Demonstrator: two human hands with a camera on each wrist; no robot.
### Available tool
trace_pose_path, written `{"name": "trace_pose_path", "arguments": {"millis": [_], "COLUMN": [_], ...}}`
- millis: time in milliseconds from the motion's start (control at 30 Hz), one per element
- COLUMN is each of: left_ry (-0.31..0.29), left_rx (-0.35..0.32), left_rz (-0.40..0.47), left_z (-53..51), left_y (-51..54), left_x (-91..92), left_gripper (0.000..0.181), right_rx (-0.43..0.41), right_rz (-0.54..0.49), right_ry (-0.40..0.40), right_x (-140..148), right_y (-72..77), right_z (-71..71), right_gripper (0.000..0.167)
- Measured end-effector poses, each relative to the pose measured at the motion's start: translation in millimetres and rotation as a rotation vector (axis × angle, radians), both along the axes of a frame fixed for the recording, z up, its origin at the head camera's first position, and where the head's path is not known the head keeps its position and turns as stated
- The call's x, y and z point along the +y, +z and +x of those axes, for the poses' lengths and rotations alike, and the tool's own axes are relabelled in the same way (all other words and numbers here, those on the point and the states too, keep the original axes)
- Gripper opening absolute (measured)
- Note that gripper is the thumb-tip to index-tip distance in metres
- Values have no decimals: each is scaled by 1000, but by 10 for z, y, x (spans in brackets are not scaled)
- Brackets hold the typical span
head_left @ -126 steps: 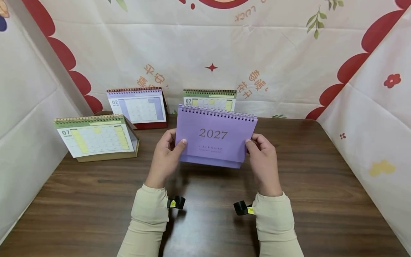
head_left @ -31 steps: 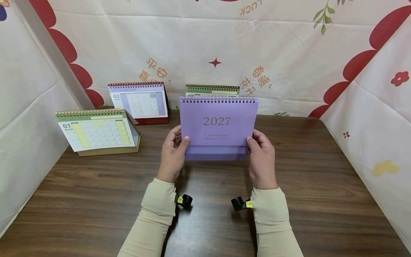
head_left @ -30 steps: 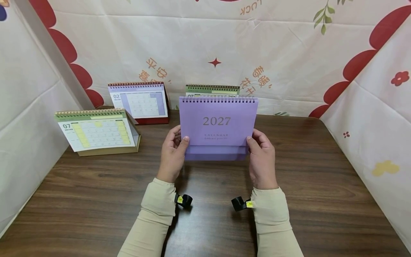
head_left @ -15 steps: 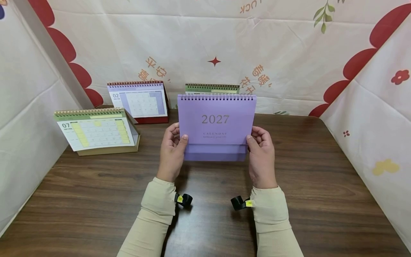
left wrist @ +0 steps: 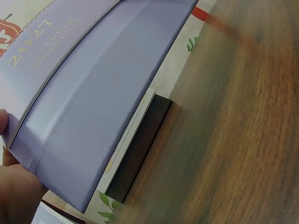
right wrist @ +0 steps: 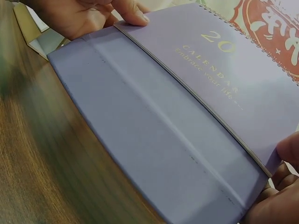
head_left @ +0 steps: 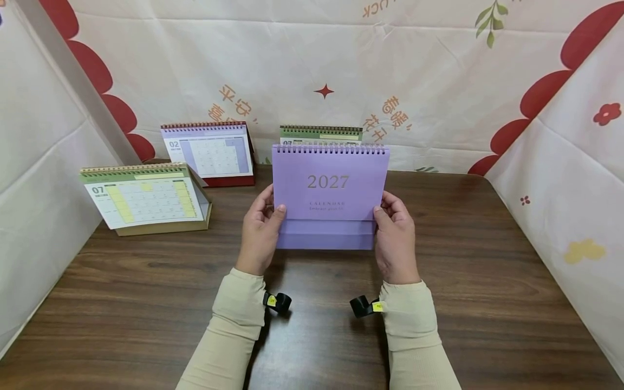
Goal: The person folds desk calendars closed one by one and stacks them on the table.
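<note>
A purple spiral-bound desk calendar [head_left: 329, 183] with "2027" on its cover faces me in the middle of the head view. My left hand [head_left: 257, 235] grips its left side, thumb on the front and fingers behind. At the opposite side my right hand [head_left: 397, 241] holds it the same way. Below the cover, the plain purple base [right wrist: 140, 126] shows in the right wrist view. The calendar looks raised off the table, since another calendar's dark base [left wrist: 140, 154] appears past its lower edge in the left wrist view. The fingertips behind it are hidden.
Behind the purple calendar stands a green-topped calendar [head_left: 322, 131], mostly covered. To the left are another green-topped calendar [head_left: 146, 200] and a lilac-page calendar [head_left: 209, 154] on a red base. All are on the brown wooden table [head_left: 487, 292], with printed cloth [head_left: 424, 70] around it.
Since the oldest frame, the purple calendar has gone from slanting to level, and more of its base shows. In the last half second its lower edge has dropped slightly. Both hands keep their grip.
</note>
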State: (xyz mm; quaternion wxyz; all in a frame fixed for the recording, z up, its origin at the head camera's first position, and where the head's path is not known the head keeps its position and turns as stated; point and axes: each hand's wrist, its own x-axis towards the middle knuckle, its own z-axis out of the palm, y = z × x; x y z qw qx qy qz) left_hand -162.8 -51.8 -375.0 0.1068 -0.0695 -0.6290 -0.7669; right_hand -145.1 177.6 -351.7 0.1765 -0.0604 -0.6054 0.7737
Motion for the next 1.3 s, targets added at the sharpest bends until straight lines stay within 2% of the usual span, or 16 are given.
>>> {"name": "trace_pose_path", "arguments": {"millis": [333,567,667,1133,1300], "left_ry": [-4,-42,-40,-22,-31], "left_rx": [-12,-8,-11,-68,-88], "left_rz": [6,74,82,65,71], "left_z": [-1,3,5,-1,-3], "left_y": [17,50,60,49,59], "left_x": [-2,7,9,-4,-2], "left_gripper": [46,46,45,45,43], "right_rx": [17,25,34,-6,-42], "right_rz": [-28,-112,-131,-78,-29], "right_ry": [25,27,42,54,56], "right_x": [-11,-12,-15,-20,0], "right_y": [-1,8,14,20,17], "right_z": [-5,-2,-2,-4,-4], "right_gripper": [24,25,24,25,24]}}
